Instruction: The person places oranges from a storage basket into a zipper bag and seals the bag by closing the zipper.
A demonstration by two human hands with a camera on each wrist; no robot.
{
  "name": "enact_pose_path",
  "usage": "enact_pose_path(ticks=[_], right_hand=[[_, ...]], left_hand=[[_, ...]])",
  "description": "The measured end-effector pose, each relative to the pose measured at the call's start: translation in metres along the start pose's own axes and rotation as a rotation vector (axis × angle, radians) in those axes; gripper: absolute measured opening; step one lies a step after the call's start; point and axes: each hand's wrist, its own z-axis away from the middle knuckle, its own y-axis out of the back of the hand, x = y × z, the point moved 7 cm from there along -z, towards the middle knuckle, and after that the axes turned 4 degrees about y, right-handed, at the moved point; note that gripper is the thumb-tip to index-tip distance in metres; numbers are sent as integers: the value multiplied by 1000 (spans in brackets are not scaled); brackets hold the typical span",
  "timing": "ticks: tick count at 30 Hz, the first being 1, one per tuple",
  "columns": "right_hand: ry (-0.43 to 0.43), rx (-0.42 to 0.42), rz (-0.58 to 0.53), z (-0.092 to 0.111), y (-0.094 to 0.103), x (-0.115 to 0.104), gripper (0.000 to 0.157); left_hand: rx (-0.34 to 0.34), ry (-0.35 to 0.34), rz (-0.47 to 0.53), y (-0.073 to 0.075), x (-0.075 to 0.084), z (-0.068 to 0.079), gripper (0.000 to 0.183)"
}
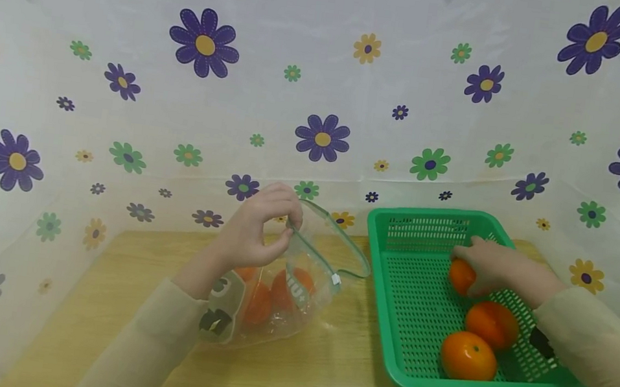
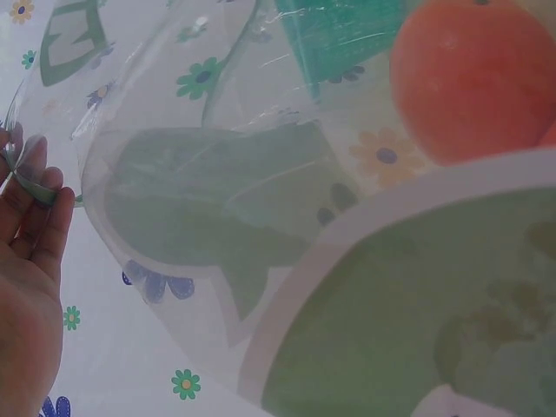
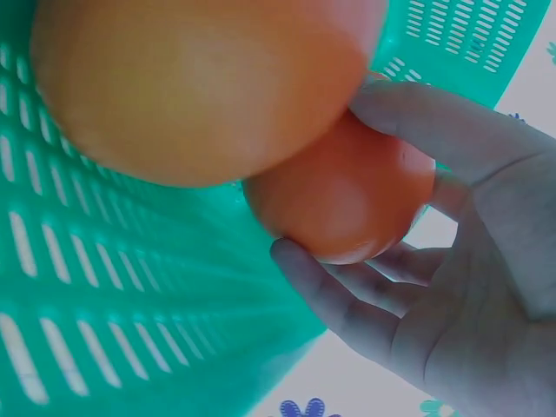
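My left hand [image 1: 260, 233] pinches the green zip edge of a clear printed zip bag [image 1: 298, 326], whose mouth gapes toward the right. Inside the bag sit several oranges [image 1: 257, 304], seen through the plastic. My right hand [image 1: 494, 267] reaches into a green plastic basket [image 1: 381, 324] and grips an orange [image 1: 461, 277] near its far right side. Thumb and fingers curl round this orange [image 3: 347, 195] in the right wrist view. Two more oranges, a nearer one [image 1: 469, 357] and one behind it [image 1: 492, 325], lie in the basket's near right part.
The bag and basket stand side by side on a wooden table [image 1: 321, 378]. A white slider [image 1: 336, 279] sits on the bag's zip. Behind and at both sides hangs a white sheet [image 1: 286, 20] printed with flowers. The basket's raised, slotted walls surround my right hand.
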Motion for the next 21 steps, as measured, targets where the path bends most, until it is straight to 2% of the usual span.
enact_pose_path(ticks=[9,21], right_hand=[[33,48,10,-4,20,-13,61],[68,99,56,-4,42,-41,58]], left_hand=[[-4,0,-3,0,0,0,5],[0,-10,-14,0,1,0,6]])
